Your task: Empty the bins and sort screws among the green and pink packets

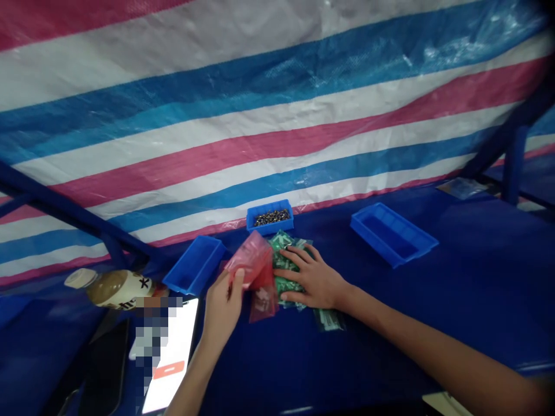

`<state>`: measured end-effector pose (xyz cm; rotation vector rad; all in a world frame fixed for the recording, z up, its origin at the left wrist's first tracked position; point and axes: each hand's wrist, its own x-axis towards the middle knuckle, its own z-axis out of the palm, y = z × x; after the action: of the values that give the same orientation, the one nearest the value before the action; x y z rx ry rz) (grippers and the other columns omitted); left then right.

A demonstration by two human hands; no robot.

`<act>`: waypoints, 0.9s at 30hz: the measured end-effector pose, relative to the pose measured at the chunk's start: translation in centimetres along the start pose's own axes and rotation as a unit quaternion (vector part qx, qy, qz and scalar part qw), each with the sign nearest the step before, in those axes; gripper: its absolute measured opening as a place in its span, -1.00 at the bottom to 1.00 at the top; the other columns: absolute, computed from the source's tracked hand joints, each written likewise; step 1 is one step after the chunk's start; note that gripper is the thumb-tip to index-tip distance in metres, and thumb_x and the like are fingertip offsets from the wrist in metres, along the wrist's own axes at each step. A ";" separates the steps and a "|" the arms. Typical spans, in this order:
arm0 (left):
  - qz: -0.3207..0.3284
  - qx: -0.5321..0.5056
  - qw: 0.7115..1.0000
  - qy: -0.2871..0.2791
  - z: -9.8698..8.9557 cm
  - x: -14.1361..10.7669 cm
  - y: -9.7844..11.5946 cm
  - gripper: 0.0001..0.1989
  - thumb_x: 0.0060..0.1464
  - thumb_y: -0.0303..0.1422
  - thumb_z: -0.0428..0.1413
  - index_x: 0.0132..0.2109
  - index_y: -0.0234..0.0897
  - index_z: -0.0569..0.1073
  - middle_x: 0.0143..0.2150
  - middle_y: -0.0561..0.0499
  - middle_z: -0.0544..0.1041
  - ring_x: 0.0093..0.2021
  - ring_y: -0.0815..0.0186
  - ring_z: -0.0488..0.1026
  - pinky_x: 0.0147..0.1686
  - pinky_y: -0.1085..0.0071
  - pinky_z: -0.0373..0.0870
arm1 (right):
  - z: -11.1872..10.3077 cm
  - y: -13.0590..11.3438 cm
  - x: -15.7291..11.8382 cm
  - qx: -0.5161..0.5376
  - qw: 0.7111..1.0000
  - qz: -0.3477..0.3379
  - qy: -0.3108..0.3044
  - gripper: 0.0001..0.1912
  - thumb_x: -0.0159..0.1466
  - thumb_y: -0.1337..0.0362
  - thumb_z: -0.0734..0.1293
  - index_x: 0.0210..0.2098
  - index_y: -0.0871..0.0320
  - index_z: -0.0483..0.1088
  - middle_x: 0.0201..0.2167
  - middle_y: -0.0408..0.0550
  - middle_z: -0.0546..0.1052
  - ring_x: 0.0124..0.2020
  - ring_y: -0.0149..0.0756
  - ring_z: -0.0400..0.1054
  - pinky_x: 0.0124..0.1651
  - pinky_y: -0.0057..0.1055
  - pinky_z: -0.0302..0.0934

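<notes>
- The red translucent plastic bags (255,277) form a small bunch. They look thin, soft and very light, and are likely to crumple and slide over one another, so the top edge seems the surest place to pinch them. Something pale shows inside the lower bag, too blurred to identify.
- The green packets (284,271) lie in a loose heap just beside the bags, near the middle of the blue counter (477,289), toward its far edge. They look flat, light and slippery, so they would probably fan out under pressure and are best taken by an edge.
- The left hand (223,306) is closed on the lower part of the red bags, holding them up off the counter.
- The right hand (312,277) is open and palm down, its fingers spread across the heap without gripping it.
- A separate green packet (329,319) lies just past the right hand's wrist side, toward the near edge.
- Along the far edge sit a blue parts bin (269,216) holding dark metal screws (272,218), a second blue bin (195,266) at left, and a third blue bin (392,234) at right.
- In the near left corner are a bottle (115,289) lying on its side and a lit phone (176,352), partly pixelated.
- A striped tarpaulin (277,115) hangs behind the counter.
</notes>
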<state>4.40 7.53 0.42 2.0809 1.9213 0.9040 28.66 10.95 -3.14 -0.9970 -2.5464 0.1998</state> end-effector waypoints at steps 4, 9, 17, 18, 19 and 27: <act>0.085 0.061 0.993 -0.062 2.5 -0.4 2.0 -0.59 0.31 -0.13 -0.07 -0.23 -0.23 0.60 0.24 -0.13 0.41 0.30 -0.10 0.22 0.21 -0.09 0.22 | 1.2 -1.1 1.0 0.050 0.998 0.013 0.037 -0.54 0.32 -0.09 0.24 0.08 0.02 0.40 0.10 0.06 0.45 0.21 0.04 0.17 0.29 0.15 -0.15; 0.106 0.155 0.973 -0.132 3.7 -1.2 2.2 -0.53 0.22 -0.01 0.03 0.20 0.01 0.43 0.45 -0.01 0.04 0.41 -0.35 -0.18 0.19 -0.42 -0.03 | -0.5 0.7 -0.4 0.137 0.965 0.150 0.168 -0.77 0.28 0.16 0.33 -0.12 0.13 0.37 -0.12 0.06 0.48 -0.04 -0.08 0.33 0.07 -0.11 0.20; 0.071 0.120 0.981 -0.131 1.3 -1.6 -1.0 -0.25 0.16 0.03 0.07 0.41 0.03 0.05 0.48 -0.06 -0.06 0.42 -0.24 -0.13 0.24 -0.23 0.06 | -1.9 2.5 -0.6 0.083 0.967 0.137 0.200 -0.48 0.34 0.12 0.28 0.25 0.06 0.19 0.29 0.13 0.20 0.31 0.00 0.07 0.27 -0.02 0.07; 0.065 0.116 0.983 -0.130 1.5 -1.7 -1.3 -0.28 0.17 0.00 0.08 0.40 0.04 0.07 0.47 -0.06 -0.02 0.42 -0.24 -0.14 0.25 -0.25 0.03 | -1.4 2.2 -0.2 0.061 0.977 0.121 0.166 -0.46 0.34 0.11 0.28 0.27 0.03 0.18 0.34 0.11 0.14 0.35 0.02 -0.01 0.29 0.02 0.03; 0.065 0.110 0.984 -0.128 1.7 -1.7 -1.5 -0.34 0.20 -0.06 0.07 0.39 0.06 0.10 0.45 -0.05 0.02 0.42 -0.22 -0.13 0.26 -0.26 -0.01 | -0.9 2.0 0.1 0.042 0.985 0.106 0.130 -0.47 0.35 0.11 0.28 0.28 0.00 0.19 0.36 0.08 0.12 0.37 0.04 -0.05 0.30 0.06 0.00; -0.076 -0.098 0.992 -0.013 0.2 -1.3 -1.3 -0.62 0.32 -0.14 -0.07 -0.08 -0.27 0.55 -0.05 -0.14 0.58 0.03 0.04 0.49 0.07 0.08 0.38 | 0.2 2.2 1.1 0.036 0.992 0.091 0.075 -0.79 0.38 0.22 0.28 -0.04 0.06 0.47 -0.04 -0.04 0.56 0.03 -0.17 0.39 0.25 0.01 0.01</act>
<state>3.41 6.59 -0.77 1.8032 1.8650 0.9817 29.19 13.31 -3.62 -1.1713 -2.2970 0.2559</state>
